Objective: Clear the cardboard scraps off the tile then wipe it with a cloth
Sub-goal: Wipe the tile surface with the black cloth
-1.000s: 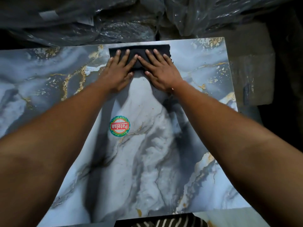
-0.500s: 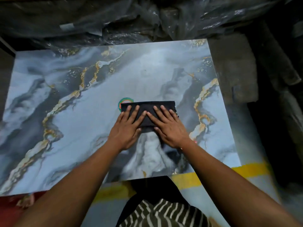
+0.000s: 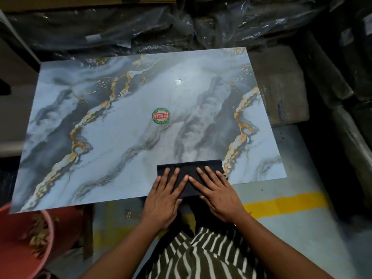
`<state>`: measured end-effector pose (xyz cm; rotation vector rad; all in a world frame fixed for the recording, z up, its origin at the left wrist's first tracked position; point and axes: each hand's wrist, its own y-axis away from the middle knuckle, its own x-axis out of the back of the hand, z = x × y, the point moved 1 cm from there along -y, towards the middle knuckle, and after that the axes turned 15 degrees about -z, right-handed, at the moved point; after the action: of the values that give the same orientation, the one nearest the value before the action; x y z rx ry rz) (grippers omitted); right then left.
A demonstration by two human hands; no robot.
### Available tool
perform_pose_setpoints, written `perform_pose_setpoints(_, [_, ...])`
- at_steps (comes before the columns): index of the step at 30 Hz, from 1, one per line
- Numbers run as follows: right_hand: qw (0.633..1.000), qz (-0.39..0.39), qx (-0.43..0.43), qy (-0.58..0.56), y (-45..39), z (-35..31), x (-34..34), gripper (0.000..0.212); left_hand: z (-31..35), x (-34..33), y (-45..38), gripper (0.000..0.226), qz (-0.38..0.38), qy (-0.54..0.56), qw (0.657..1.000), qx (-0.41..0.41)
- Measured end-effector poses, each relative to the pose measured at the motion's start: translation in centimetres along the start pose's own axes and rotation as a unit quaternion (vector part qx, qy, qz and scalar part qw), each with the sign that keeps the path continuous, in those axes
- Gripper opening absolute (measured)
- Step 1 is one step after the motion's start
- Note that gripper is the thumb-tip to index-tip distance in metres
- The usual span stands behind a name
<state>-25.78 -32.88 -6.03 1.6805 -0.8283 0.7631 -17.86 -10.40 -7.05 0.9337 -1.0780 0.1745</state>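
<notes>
A large marble-patterned tile (image 3: 112, 127) in grey, white and gold lies flat in front of me. A round red and green sticker (image 3: 160, 115) sits near its middle. A folded black cloth (image 3: 193, 167) lies at the tile's near edge. My left hand (image 3: 164, 200) and my right hand (image 3: 218, 193) press flat on the cloth side by side, fingers straight and index fingertips almost touching. A small white speck (image 3: 178, 82) shows on the tile farther back. No cardboard scraps show on the tile.
A pink bucket (image 3: 49, 224) holding brown scraps stands at the lower left. Dark plastic-wrapped stacks (image 3: 181, 27) line the far side and right. A cardboard-coloured block (image 3: 281, 85) sits right of the tile. A yellow floor stripe (image 3: 285, 203) runs near my right arm.
Both hands have dragged the cloth from the tile's far edge, over the sticker, back to the near edge. The sticker is uncovered again.
</notes>
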Motion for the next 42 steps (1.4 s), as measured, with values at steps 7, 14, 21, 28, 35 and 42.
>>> perform_pose_setpoints(7, [1.0, 0.001, 0.003, -0.009, -0.7, 0.6, 0.5, 0.063, -0.2, 0.3, -0.8, 0.072, -0.011, 0.015, 1.0, 0.003])
perform_pose_setpoints(14, [1.0, 0.022, 0.003, -0.014, -7.2, 4.9, 4.5, 0.059, -3.3, 4.6, -8.2, 0.07, -0.009, 0.023, 1.0, 0.006])
perform_pose_setpoints(21, [0.999, 0.042, 0.01, 0.012, -17.2, 11.8, 11.5, 0.059, -7.5, 12.3, -18.8, 0.07, 0.003, 0.024, 1.0, 0.014])
perform_pose_setpoints(28, [0.998, 0.055, 0.006, 0.006, -26.5, 18.2, 19.0, 0.059, -11.1, 20.2, -29.6, 0.064, 0.014, 0.029, 0.999, 0.038])
perform_pose_setpoints(35, [0.999, 0.047, 0.014, 0.012, -33.7, 22.8, 25.1, 0.058, -13.9, 26.8, -36.7, 0.061, 0.001, 0.061, 0.998, 0.032])
perform_pose_setpoints(42, [0.999, 0.025, 0.022, 0.009, -37.7, 25.6, 29.0, 0.058, -16.0, 30.7, -41.1, 0.06, -0.015, 0.067, 0.998, 0.017])
